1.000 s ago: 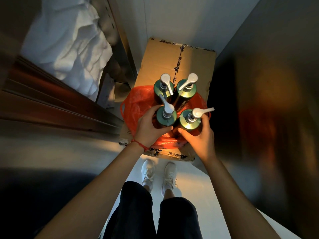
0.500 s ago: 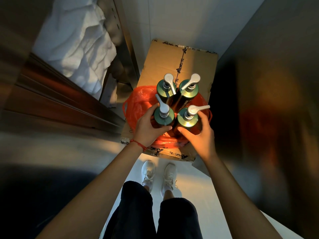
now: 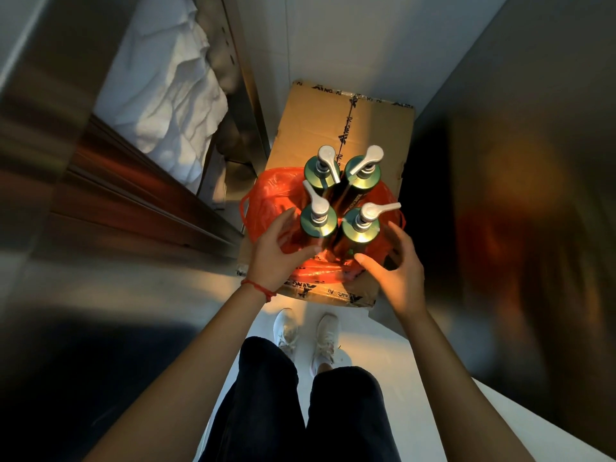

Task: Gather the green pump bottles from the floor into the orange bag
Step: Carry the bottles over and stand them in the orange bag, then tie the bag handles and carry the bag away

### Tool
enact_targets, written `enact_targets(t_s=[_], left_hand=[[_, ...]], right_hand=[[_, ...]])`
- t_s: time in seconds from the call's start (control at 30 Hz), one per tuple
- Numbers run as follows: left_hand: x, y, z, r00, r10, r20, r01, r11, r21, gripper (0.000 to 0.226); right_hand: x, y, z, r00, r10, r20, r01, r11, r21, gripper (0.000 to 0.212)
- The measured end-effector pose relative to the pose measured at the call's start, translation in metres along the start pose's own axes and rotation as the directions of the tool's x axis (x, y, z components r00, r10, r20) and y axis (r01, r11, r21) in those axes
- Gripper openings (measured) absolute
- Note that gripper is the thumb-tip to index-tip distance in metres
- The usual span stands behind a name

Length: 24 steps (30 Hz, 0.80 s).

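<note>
Four green pump bottles [image 3: 343,201] stand upright in a tight square inside the orange bag [image 3: 270,201], at the centre of the frame, on a cardboard box [image 3: 376,135]. Left hand [image 3: 278,258] is spread open beside the lower-left bottle, fingers just off it. Right hand [image 3: 396,271] is open too, curved near the lower-right bottle, gripping nothing. White cloth [image 3: 173,105] lies at upper left.
</note>
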<state>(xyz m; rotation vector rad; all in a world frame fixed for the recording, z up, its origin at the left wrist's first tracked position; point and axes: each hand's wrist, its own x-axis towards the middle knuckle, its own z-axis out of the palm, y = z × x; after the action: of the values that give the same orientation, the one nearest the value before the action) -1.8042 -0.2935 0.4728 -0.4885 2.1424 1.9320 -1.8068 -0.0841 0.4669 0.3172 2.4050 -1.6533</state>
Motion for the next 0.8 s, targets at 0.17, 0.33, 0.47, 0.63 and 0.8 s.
enact_targets(t_s=[0.17, 0.33, 0.47, 0.63, 0.8], left_hand=[[-0.008, -0.012, -0.019, 0.983, -0.076, -0.166, 0.054, 0.99, -0.134, 0.055], [0.005, -0.02, -0.04, 0.907, -0.157, -0.39, 0.088, 0.978, -0.189, 0.039], [0.024, -0.03, -0.051, 0.852, -0.229, -0.47, 0.157, 0.969, -0.188, 0.037], [0.045, -0.048, -0.051, 0.796, -0.335, -0.505, 0.246, 0.94, -0.236, 0.042], [0.069, -0.067, -0.054, 0.758, -0.399, -0.517, 0.29, 0.915, -0.281, 0.036]], right_hand=[[-0.012, 0.003, -0.011, 0.988, 0.099, -0.115, -0.089, 0.992, 0.093, 0.059], [0.005, 0.009, -0.013, 0.935, 0.239, -0.262, -0.2, 0.965, 0.168, 0.044], [0.03, 0.023, -0.01, 0.863, 0.357, -0.357, -0.283, 0.928, 0.244, 0.04], [0.055, 0.049, -0.001, 0.801, 0.462, -0.38, -0.366, 0.881, 0.301, 0.039], [0.077, 0.066, 0.007, 0.77, 0.515, -0.376, -0.395, 0.849, 0.352, 0.039]])
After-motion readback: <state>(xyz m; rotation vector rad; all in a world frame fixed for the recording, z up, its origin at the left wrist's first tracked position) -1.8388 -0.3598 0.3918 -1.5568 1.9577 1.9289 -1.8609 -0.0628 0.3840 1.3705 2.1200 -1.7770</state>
